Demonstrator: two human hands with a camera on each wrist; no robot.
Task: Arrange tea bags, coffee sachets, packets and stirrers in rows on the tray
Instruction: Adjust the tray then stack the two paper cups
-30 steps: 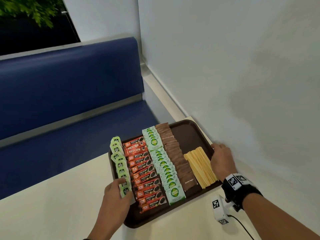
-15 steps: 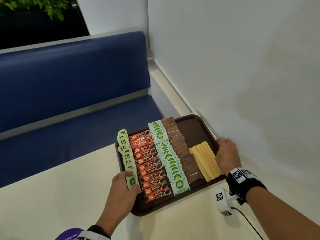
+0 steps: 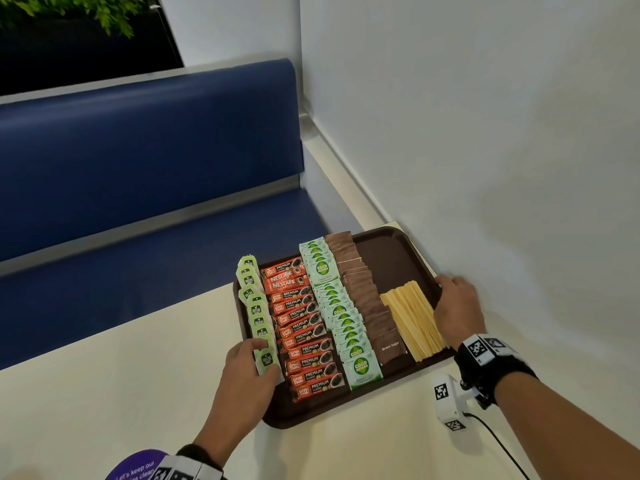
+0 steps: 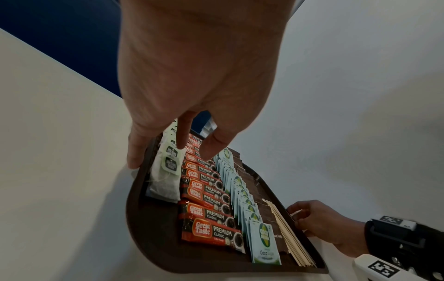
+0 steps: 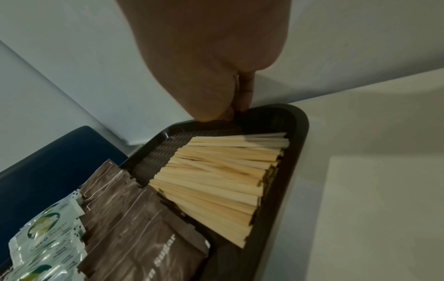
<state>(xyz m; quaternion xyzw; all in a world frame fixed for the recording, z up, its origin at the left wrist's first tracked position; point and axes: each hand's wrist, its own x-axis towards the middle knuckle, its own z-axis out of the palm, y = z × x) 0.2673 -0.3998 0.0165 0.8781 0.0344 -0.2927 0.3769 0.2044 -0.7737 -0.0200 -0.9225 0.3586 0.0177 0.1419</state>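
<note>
A brown tray (image 3: 388,258) lies on the white table against the wall. It holds rows: green-tagged tea bags (image 3: 258,310), red coffee sachets (image 3: 304,334), green coco sugar packets (image 3: 343,317), brown sugar packets (image 3: 367,299) and wooden stirrers (image 3: 412,317). My left hand (image 3: 256,351) is at the tray's left side. In the left wrist view its index finger (image 4: 181,136) touches a tea bag tag (image 4: 169,164), the thumb hovers over the sachets, and another finger reaches down outside the rim. My right hand (image 3: 446,289) grips the tray's right rim (image 5: 298,133) beside the stirrers (image 5: 216,171).
A blue padded bench (image 3: 138,168) runs behind the table (image 3: 104,375). The white wall (image 3: 485,133) stands right beside the tray's right edge. A purple printed object (image 3: 138,465) shows at the bottom edge near my left wrist.
Both hands keep their places at the tray's two sides. The head view has shifted a little; the rows on the tray look the same.
</note>
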